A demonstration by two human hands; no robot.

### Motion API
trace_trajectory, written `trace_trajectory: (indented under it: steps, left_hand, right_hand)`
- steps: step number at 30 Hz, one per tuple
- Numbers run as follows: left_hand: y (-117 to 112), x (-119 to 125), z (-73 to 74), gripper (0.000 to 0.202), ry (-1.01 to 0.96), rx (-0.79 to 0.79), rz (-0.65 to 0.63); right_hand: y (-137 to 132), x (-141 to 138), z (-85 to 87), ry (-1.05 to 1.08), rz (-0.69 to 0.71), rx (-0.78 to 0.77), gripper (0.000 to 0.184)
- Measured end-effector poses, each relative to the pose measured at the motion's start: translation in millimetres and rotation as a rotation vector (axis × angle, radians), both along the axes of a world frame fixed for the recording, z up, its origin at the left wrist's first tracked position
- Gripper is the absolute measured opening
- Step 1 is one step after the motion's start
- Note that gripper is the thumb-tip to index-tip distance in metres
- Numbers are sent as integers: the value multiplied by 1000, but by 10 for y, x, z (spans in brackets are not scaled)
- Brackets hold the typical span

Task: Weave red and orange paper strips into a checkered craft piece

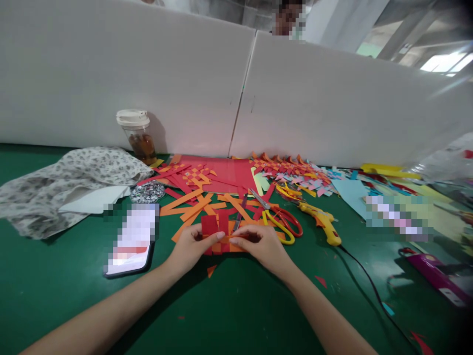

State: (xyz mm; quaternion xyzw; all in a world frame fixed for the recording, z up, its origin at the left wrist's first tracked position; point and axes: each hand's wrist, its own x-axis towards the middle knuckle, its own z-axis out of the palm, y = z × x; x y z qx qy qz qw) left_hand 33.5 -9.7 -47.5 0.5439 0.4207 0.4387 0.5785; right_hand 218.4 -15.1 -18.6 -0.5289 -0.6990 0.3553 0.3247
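Note:
A small red and orange woven paper piece (218,235) lies on the green table (74,305) in front of me. My left hand (190,249) pinches its left edge, thumb and fingers closed on the strips. At the right edge my right hand (260,244) pinches an orange strip of the same piece. Loose orange and red paper strips (195,202) lie scattered just behind both hands.
Scissors with red and yellow handles (281,222) and a yellow glue gun (321,222) with a black cord lie to the right. A phone (131,241), a patterned cloth (66,182), a lidded jar (137,135) and a bowl of googly eyes (148,192) sit left. White partition boards (185,84) stand behind.

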Motion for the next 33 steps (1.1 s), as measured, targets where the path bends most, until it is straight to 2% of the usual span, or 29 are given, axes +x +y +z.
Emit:
trace_trajectory:
  steps: [8, 16, 21, 27, 30, 33]
  left_hand:
    - [10, -7, 2, 19, -16, -57, 3]
    - [4, 2, 42, 19, -16, -42, 4]
    - [-11, 0, 41, 18, -40, -86, -9]
    - [1, -7, 14, 18, -50, -73, 12]
    - [19, 8, 27, 23, -65, -49, 9]
    - [31, 29, 50, 37, -123, -47, 0]
  right_hand:
    - [-17, -6, -9, -36, 24, 12, 26]
    - [-30, -37, -8, -29, 41, -8, 13]
    - [-26, -20, 3, -55, 52, -8, 13]
    - [-3, 14, -23, 20, 42, -58, 16]
    - [13, 26, -40, 62, 6, -36, 16]
    - [40, 45, -40, 148, -41, -50, 18]
